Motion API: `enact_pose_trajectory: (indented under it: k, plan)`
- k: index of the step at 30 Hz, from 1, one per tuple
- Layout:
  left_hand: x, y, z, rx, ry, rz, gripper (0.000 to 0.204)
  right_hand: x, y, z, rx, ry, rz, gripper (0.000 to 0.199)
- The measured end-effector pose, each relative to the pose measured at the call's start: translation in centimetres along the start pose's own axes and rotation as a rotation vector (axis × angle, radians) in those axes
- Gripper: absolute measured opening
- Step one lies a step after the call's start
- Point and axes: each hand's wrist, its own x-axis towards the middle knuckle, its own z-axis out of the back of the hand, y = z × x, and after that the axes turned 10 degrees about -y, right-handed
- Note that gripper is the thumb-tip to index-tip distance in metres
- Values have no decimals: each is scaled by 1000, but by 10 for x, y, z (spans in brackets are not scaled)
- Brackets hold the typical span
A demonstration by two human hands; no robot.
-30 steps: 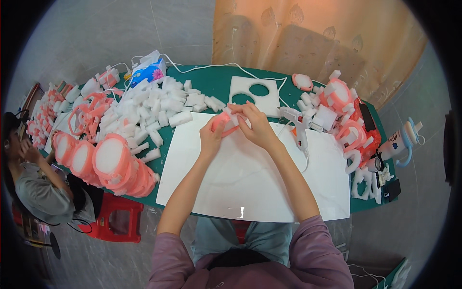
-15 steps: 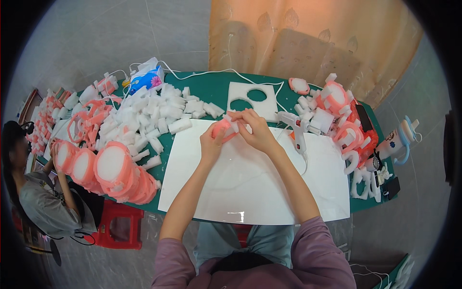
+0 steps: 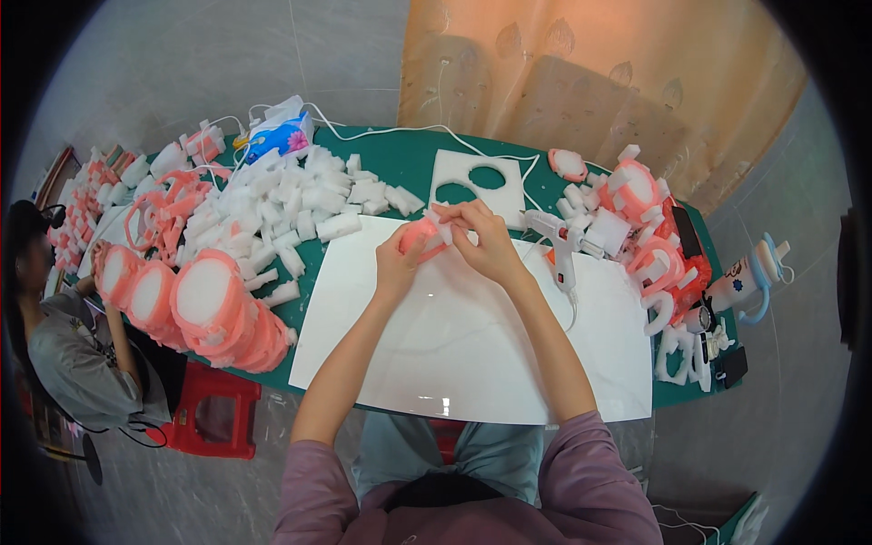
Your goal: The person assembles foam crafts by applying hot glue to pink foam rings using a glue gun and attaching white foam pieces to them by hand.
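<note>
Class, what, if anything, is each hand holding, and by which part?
The left hand grips a rounded pink foam piece by its left side. The right hand is at a small white foam block on that piece's right; whether it grips is unclear.

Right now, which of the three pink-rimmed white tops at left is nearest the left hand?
The rightmost top, largest in view; the middle top and leftmost top sit farther from the left hand.

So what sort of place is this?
Probably a small craft workshop: the green table holds a white glue gun, a heap of white foam pieces and stacked pink-and-white foam rounds.
</note>
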Motion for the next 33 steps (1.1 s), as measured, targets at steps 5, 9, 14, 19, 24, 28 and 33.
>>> enact_pose_trajectory:
  k: [5,9,14,19,24,28,33]
  plan:
    - [2,-1,2,21,125,48,37,-2,-3,-1,133,-33,-10,30]
    - [0,-7,-1,18,122,49,38,-1,-2,-1,140,-34,-5,30]
    - [-2,-3,-2,-18,18,18,33,0,3,3,86,7,-65,16]
    - [0,2,2,9,29,-1,33,2,5,3,94,8,-66,15]
    - [-1,0,-1,-30,31,-4,35,3,7,7,101,25,-73,15]
    - [-1,-2,2,2,35,-22,35,5,11,7,102,34,-49,15]
    - [-1,-2,2,-1,43,5,33,3,7,9,110,66,-94,17]
